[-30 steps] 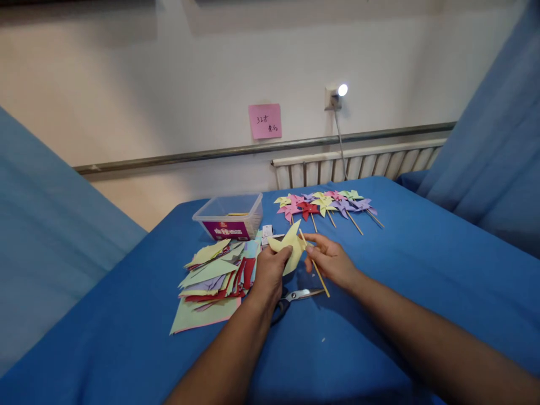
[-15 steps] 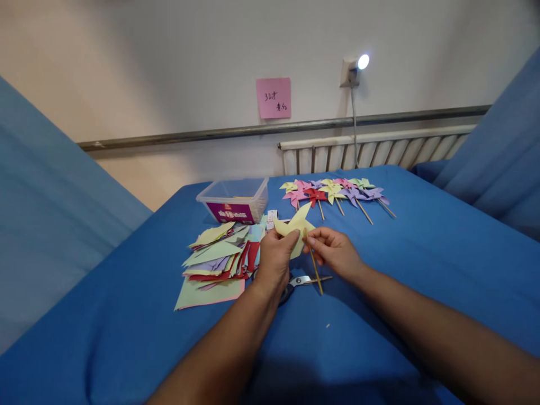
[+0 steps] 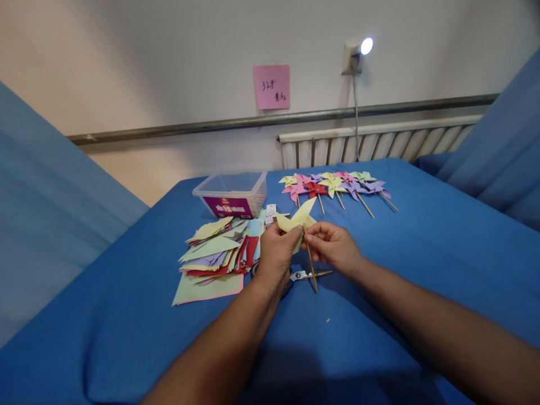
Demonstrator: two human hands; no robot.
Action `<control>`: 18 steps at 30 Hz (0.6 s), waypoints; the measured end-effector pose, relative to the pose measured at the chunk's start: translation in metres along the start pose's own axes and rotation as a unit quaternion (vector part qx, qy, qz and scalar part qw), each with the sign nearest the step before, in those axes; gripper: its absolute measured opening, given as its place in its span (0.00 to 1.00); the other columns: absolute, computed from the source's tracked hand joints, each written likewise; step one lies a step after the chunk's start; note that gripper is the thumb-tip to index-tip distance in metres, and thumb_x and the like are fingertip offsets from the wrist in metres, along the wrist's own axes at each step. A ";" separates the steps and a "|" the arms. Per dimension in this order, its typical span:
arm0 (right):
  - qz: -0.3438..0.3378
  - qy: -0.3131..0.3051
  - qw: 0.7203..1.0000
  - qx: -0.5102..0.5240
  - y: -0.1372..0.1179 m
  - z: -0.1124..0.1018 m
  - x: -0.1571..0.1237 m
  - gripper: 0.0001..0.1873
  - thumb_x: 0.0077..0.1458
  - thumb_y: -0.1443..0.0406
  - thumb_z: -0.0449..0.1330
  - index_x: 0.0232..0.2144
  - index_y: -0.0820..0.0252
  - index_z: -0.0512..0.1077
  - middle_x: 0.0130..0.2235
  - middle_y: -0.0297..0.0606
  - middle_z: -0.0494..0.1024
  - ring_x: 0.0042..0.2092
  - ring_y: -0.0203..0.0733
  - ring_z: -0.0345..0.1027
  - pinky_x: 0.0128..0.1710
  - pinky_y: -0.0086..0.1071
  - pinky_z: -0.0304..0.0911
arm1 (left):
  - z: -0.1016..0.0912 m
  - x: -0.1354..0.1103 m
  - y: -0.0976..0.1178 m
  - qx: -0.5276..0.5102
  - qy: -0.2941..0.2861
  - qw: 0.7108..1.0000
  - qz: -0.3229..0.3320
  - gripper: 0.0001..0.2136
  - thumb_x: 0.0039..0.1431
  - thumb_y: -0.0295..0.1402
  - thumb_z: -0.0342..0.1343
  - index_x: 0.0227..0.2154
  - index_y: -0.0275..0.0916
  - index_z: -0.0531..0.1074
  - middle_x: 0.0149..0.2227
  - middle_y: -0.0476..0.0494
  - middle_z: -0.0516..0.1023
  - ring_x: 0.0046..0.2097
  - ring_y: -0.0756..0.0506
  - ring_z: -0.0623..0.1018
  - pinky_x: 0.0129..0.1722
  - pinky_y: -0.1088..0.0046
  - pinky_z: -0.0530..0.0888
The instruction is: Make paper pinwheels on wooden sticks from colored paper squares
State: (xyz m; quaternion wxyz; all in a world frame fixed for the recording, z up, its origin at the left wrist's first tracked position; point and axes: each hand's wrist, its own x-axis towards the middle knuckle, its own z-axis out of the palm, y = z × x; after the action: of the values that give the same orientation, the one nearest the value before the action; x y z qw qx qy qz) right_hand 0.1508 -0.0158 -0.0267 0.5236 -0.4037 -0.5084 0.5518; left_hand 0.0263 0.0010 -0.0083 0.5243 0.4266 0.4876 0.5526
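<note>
Over the blue table I hold a pale yellow paper pinwheel. My left hand is closed, pinching the folded paper from the left. My right hand is closed too, gripping the thin wooden stick just below the paper; the stick hangs down toward the table. Scissors lie on the cloth just under my hands, partly hidden by my left wrist.
A pile of cut coloured paper pieces lies left of my hands. Behind it stands a clear plastic box. A row of several finished pinwheels lies at the back. On the wall are a pink note and a plug-in lamp.
The stick has swung from slanted to nearly upright against the paper, and my two hands have drawn closer together. The camera has tilted, shifting the scene slightly up in view.
</note>
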 end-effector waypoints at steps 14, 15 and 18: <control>-0.004 0.002 1.000 -0.011 -0.002 0.002 -0.002 0.17 0.46 0.53 0.65 0.27 0.58 0.66 0.21 0.29 0.74 0.17 0.29 0.60 0.13 0.23 0.51 | 0.001 -0.001 0.000 0.010 0.001 1.000 0.010 0.12 0.39 0.34 0.65 0.28 0.34 0.74 0.26 0.48 0.76 0.26 0.50 0.72 0.26 0.75 0.67; -0.004 0.002 1.000 -0.011 -0.002 0.002 -0.002 0.17 0.45 0.54 0.65 0.27 0.58 0.66 0.21 0.29 0.73 0.17 0.29 0.59 0.13 0.23 0.51 | 0.000 -0.001 0.000 0.012 0.001 1.000 0.013 0.11 0.39 0.33 0.64 0.28 0.34 0.74 0.26 0.48 0.76 0.26 0.50 0.71 0.26 0.75 0.67; -0.004 0.011 1.000 -0.004 -0.002 0.003 -0.002 0.16 0.45 0.54 0.65 0.26 0.58 0.66 0.21 0.29 0.73 0.16 0.29 0.60 0.13 0.23 0.51 | 0.000 -0.001 0.000 0.016 0.001 1.000 0.014 0.12 0.39 0.33 0.64 0.28 0.34 0.74 0.26 0.48 0.76 0.26 0.50 0.72 0.26 0.75 0.67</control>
State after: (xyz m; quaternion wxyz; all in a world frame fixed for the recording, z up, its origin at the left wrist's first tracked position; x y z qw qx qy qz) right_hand 0.1482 -0.0188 -0.0240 0.5299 -0.4094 -0.5063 0.5434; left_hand 0.0268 0.0002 -0.0083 0.5091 0.4410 0.4907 0.5528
